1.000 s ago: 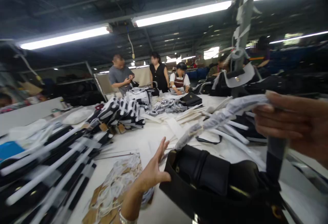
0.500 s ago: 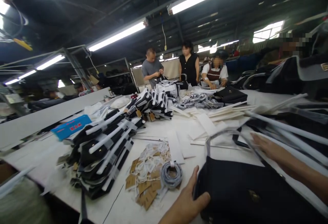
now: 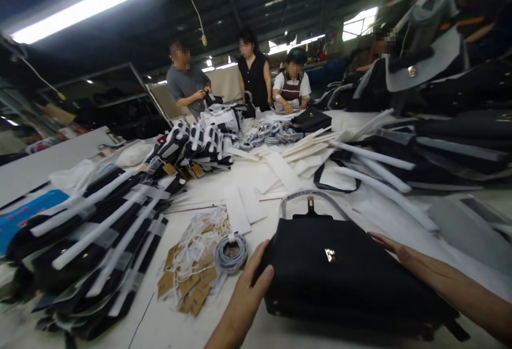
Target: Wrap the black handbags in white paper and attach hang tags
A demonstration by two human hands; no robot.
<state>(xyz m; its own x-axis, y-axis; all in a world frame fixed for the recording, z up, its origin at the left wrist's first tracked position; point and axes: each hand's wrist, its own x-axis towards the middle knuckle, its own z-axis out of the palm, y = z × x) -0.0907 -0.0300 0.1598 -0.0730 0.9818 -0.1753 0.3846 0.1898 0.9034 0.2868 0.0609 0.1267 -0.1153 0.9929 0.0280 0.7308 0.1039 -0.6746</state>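
Where the long white bench [image 3: 340, 210] runs away from the camera under the strip lights, it carries the whole spread of work, with three people standing at its far end. Along its left edge lie stacked black bags with white paper-wrapped handles [image 3: 96, 226], laid side by side, probably so the handles stay protected. Near the right edge lie more white wrapped handles [image 3: 376, 156] and dark bag parts.

At the near edge lies the black leather handbag with a small gold clasp [image 3: 344, 274], flat on its side, its plastic-wrapped top handle [image 3: 312, 197] arching toward the middle of the bench. Its surface looks smooth and matt, unmarked as far as the view shows. The left hand [image 3: 250, 290] lies open against the bag's left end, thumb up on the corner and fingers apparently beneath it, seemingly to steady it. The right hand [image 3: 394, 250] rests flat with fingers extended on the bag's upper right edge, pinching nothing.

Just beside the left hand sit a coil of grey cord [image 3: 231, 252] and a loose pile of brown card tags with white strings [image 3: 192, 269].
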